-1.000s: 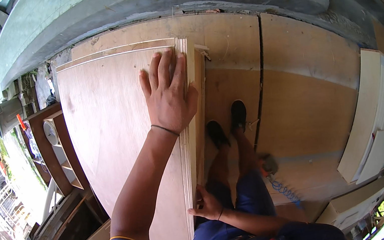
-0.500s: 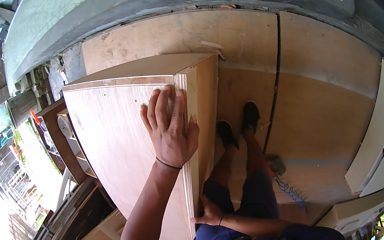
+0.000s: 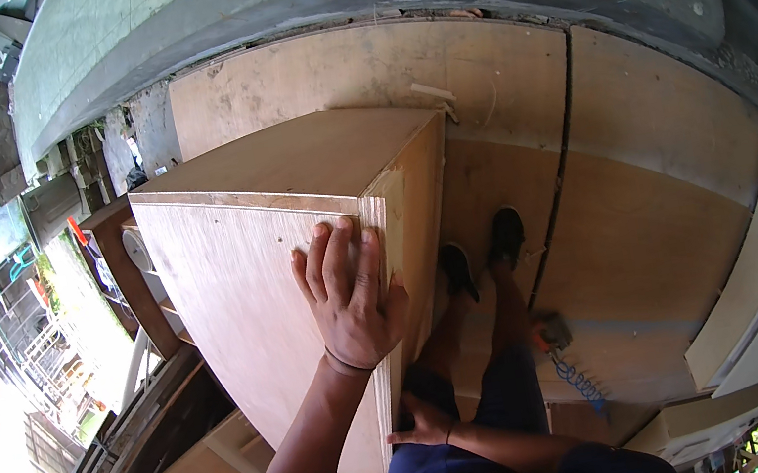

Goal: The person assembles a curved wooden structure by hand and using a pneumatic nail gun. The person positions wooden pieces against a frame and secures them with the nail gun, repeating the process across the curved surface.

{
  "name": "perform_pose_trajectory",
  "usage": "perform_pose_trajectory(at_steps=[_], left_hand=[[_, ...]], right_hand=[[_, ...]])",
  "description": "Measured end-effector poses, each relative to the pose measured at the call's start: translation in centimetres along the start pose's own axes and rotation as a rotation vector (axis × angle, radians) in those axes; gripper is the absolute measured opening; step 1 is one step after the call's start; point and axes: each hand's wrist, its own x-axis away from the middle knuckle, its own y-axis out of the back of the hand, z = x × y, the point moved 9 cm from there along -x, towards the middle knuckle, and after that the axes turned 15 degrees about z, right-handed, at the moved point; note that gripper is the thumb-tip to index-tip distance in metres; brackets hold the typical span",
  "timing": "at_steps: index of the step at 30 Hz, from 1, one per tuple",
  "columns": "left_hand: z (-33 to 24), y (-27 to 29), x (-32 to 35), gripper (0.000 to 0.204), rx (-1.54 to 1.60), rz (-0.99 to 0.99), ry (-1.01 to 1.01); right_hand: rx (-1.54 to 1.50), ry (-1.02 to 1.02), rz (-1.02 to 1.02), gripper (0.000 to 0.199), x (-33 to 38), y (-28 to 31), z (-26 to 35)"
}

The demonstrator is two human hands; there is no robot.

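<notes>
A large box-shaped plywood cabinet (image 3: 238, 290) stands in front of me and to my left, its pale top panel facing up. On that panel, near the right edge, my left hand (image 3: 353, 291) lies flat. Its fingers are spread and point away from me, and the thumb reaches toward the layered edge strip. Lower down, close to my thigh, my right hand (image 3: 424, 421) rests against the cabinet's near right edge. Its thumb is stretched out onto the edge, apart from the fingers, which are partly in shadow along the side.
Plywood sheets (image 3: 639, 233) cover the floor, with a dark gap between them. An orange and dark tool (image 3: 550, 332) with a blue coiled hose (image 3: 579, 381) lies right of my legs. Pale panels (image 3: 756, 274) stand at the far right. A wooden shelf unit (image 3: 130, 278) is beyond the cabinet's left side.
The cabinet's far upper edge, with my left hand on it, has come nearer to me. More of the far side face shows. My right hand keeps its place at the edge.
</notes>
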Motion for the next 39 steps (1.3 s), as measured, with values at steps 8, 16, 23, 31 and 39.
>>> perform_pose_trajectory(at_steps=[8,16,23,31,39], left_hand=[[0.2,0.1,0.3,0.064,0.01,0.008,0.013],[-0.1,0.0,-0.5,0.06,0.016,0.007,0.007],[-0.2,0.2,-0.3,0.055,0.025,-0.024,0.008],[-0.1,0.2,-0.3,0.055,0.044,-0.039,0.012],[-0.2,0.3,-0.3,0.058,0.03,-0.027,0.025]], right_hand=[[0.035,0.187,-0.549,0.057,-0.4,19.1,9.8],[0.531,0.754,-0.566,0.044,-5.1,26.8,29.3],[0.489,0.73,-0.631,0.033,-5.5,26.6,29.3],[0.542,0.699,-0.665,0.03,-5.5,26.4,29.4],[0.525,0.709,-0.619,0.026,-5.6,27.0,29.6]])
